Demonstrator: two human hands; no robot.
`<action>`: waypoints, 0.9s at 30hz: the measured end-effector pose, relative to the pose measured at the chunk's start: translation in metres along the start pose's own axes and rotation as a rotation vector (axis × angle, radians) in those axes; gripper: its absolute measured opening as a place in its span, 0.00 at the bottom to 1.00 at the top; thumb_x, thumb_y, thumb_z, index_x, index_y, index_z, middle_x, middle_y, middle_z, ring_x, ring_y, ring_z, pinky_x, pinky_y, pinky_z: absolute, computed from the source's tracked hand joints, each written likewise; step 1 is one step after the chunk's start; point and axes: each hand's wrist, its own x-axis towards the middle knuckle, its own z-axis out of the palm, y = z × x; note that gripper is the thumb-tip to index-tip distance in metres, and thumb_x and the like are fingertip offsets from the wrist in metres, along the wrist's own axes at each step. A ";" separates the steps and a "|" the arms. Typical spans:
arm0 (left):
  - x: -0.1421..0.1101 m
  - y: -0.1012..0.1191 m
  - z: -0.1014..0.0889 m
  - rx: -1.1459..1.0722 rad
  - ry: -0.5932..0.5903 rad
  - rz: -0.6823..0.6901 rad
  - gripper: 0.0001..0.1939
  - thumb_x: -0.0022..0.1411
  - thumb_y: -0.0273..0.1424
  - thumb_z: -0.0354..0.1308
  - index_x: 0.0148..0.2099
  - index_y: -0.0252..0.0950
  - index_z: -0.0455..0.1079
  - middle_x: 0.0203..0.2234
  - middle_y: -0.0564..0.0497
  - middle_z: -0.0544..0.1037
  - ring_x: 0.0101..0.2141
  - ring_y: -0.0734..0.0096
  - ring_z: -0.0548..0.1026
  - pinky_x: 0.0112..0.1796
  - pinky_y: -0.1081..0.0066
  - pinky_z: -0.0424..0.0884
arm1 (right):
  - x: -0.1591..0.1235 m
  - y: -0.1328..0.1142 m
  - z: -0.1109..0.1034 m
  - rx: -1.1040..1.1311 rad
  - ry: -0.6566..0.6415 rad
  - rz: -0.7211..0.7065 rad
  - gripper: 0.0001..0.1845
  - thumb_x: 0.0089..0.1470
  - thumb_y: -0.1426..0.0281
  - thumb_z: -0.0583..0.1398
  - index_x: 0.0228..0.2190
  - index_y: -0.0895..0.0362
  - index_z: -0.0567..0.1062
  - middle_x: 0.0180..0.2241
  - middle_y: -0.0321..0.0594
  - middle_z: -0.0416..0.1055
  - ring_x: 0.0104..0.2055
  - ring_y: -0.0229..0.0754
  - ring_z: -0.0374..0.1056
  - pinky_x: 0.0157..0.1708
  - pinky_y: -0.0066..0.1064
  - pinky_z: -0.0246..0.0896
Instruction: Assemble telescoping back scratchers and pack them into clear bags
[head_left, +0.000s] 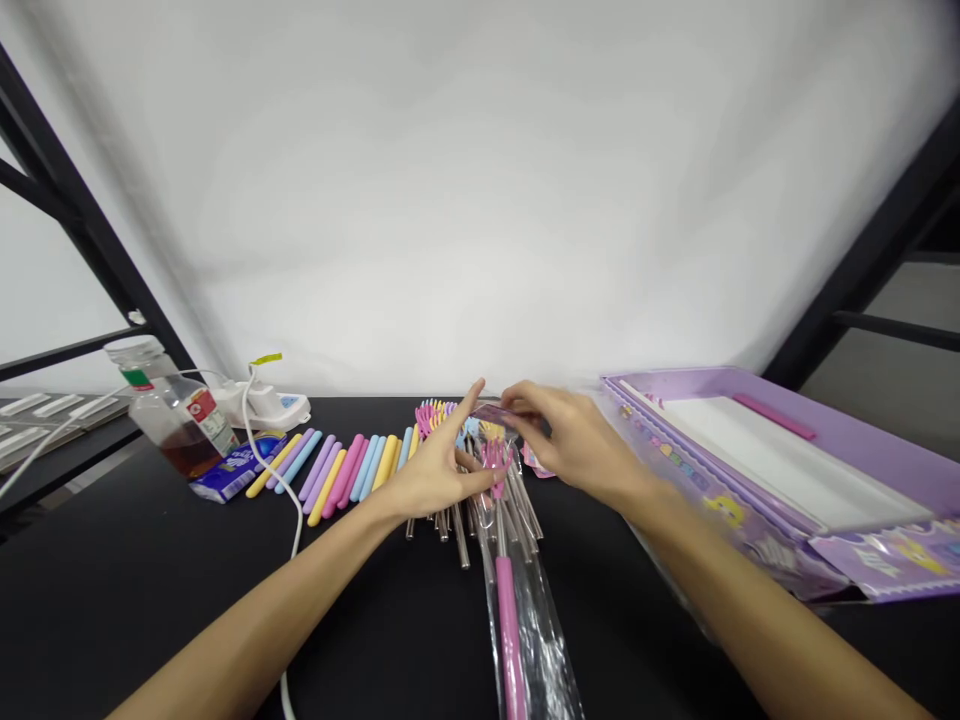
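Note:
A long pink back scratcher [510, 630] lies inside a clear plastic sleeve [551, 650], its claw-like pink head pointing away from me. My left hand [435, 470] is around that head, thumb and curled fingers closed on it through the sleeve, while the index finger points up. Between the fingertips of my right hand [559, 435] is a small pinkish card [495, 412], pinched near the sleeve's far end and partly hidden. Under and behind both hands lie several metal rods [459, 535] with pink, yellow and blue claw heads [429, 415].
Several pastel handles [352, 470] lie in a row to the left. Beyond them are a blue packet [232, 470], a tilted bottle of dark liquid [176, 420], and a white power strip [289, 408] with a cable [298, 525]. A purple box [720, 400] stands right.

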 end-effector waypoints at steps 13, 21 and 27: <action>-0.001 0.004 0.002 0.011 -0.059 0.078 0.62 0.58 0.28 0.67 0.64 0.72 0.16 0.70 0.38 0.42 0.25 0.81 0.76 0.23 0.77 0.73 | 0.019 0.018 -0.004 0.101 0.287 0.029 0.07 0.59 0.68 0.62 0.38 0.53 0.81 0.40 0.42 0.77 0.45 0.46 0.71 0.43 0.39 0.68; 0.001 0.004 0.001 0.011 -0.043 0.048 0.64 0.56 0.29 0.68 0.64 0.72 0.16 0.70 0.37 0.37 0.26 0.75 0.78 0.24 0.74 0.75 | 0.029 0.032 -0.003 0.399 0.074 0.215 0.15 0.58 0.63 0.62 0.44 0.55 0.80 0.40 0.44 0.80 0.32 0.43 0.74 0.38 0.40 0.72; 0.003 0.003 -0.004 0.022 0.042 0.074 0.60 0.57 0.29 0.67 0.67 0.70 0.21 0.69 0.37 0.46 0.26 0.76 0.78 0.24 0.74 0.74 | 0.040 0.035 -0.004 0.416 0.082 0.178 0.16 0.51 0.67 0.66 0.43 0.56 0.80 0.38 0.44 0.78 0.40 0.46 0.74 0.42 0.40 0.70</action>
